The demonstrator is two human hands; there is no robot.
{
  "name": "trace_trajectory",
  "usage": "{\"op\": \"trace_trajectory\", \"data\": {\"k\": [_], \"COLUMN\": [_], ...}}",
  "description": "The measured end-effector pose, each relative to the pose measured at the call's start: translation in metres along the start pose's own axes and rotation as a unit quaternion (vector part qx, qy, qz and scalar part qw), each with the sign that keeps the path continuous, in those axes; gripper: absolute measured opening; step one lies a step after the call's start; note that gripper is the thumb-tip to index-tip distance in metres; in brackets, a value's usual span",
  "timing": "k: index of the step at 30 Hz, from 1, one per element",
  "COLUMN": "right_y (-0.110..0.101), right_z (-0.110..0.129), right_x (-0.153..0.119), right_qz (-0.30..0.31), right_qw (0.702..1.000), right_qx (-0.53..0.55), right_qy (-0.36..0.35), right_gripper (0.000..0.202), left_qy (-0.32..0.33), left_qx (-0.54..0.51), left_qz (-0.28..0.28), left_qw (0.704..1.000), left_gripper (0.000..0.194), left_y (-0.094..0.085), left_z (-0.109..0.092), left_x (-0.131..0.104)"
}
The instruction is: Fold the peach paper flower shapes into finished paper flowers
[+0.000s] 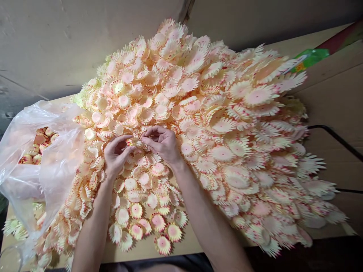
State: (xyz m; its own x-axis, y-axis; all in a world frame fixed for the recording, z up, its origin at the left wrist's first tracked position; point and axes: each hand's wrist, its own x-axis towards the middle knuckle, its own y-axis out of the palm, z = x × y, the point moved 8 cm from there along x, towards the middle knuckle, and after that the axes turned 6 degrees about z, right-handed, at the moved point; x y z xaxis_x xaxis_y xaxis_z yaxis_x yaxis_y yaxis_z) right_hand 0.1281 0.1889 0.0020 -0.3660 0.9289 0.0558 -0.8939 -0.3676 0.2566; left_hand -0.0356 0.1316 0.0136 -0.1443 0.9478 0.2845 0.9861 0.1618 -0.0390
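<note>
A large heap of cream and pink flower-like discs with fringed edges (224, 153) spreads over the table. Near its middle, my left hand (117, 151) pinches a small yellowish piece (130, 142) between thumb and fingers. Just to the right, my right hand (161, 143) has its thumb and fingers pressed together close to that piece; what they hold is too small to make out. Between my forearms lie smaller cupped discs, some with red-tipped edges (163, 244).
At the left, a clear plastic bag (61, 151) holds red and yellow petal-like pieces (45, 141). A green wrapper (312, 58) lies at the back right. Black cable or rod (337, 139) juts in from the right. The table's front edge (127, 255) shows below, with a wall behind.
</note>
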Motion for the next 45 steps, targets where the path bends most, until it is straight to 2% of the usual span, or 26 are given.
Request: {"op": "trace_trajectory", "data": {"k": [5, 9, 14, 17, 21, 23, 25, 28, 33, 36, 45], "right_y": [0.005, 0.007, 0.01, 0.007, -0.013, -0.018, -0.017, -0.007, 0.005, 0.007, 0.006], "right_z": [0.0, 0.0, -0.001, -0.003, 0.0, 0.004, 0.008, 0.01, 0.002, -0.003, 0.002], "right_x": [-0.001, -0.001, -0.002, -0.001, -0.001, -0.002, -0.001, -0.002, -0.003, -0.003, -0.004], "right_qz": [0.05, 0.062, 0.063, 0.026, -0.088, -0.111, -0.089, -0.025, 0.043, 0.049, 0.028], "right_qw": [0.997, 0.989, 0.991, 0.993, 0.986, 0.985, 0.99, 0.996, 0.999, 0.999, 0.999], "right_qx": [-0.056, -0.128, -0.116, -0.113, -0.142, -0.124, -0.092, -0.054, -0.02, -0.011, -0.017], "right_qy": [-0.024, -0.03, -0.014, -0.009, -0.028, -0.047, -0.065, -0.066, -0.011, 0.01, 0.006], "right_gripper": [0.004, 0.012, 0.012, 0.013, 0.011, 0.013, 0.015, 0.016, 0.018, 0.019, 0.018], "left_qy": [0.01, 0.016, 0.056, 0.076, 0.087, 0.082, 0.078, 0.079, 0.072, 0.069, 0.071], "left_qx": [-0.01, -0.02, -0.005, 0.04, 0.057, 0.038, 0.038, 0.068, 0.081, 0.082, 0.078], "left_qz": [0.023, 0.031, 0.062, 0.07, -0.005, -0.023, 0.004, 0.054, 0.059, 0.058, 0.055], "left_qw": [1.0, 0.999, 0.996, 0.994, 0.995, 0.996, 0.996, 0.993, 0.992, 0.993, 0.993], "left_gripper": [0.032, 0.034, 0.035, 0.03, 0.027, 0.029, 0.031, 0.031, 0.032, 0.032, 0.033], "left_y": [0.007, 0.008, 0.011, 0.013, 0.001, -0.003, 0.001, 0.01, 0.01, 0.01, 0.01], "left_z": [-0.005, -0.002, -0.005, -0.012, -0.017, -0.015, -0.014, -0.013, -0.011, -0.01, -0.011], "left_x": [0.001, 0.001, 0.001, 0.001, 0.0, 0.0, 0.0, 0.0, 0.0, -0.001, 0.0]}}
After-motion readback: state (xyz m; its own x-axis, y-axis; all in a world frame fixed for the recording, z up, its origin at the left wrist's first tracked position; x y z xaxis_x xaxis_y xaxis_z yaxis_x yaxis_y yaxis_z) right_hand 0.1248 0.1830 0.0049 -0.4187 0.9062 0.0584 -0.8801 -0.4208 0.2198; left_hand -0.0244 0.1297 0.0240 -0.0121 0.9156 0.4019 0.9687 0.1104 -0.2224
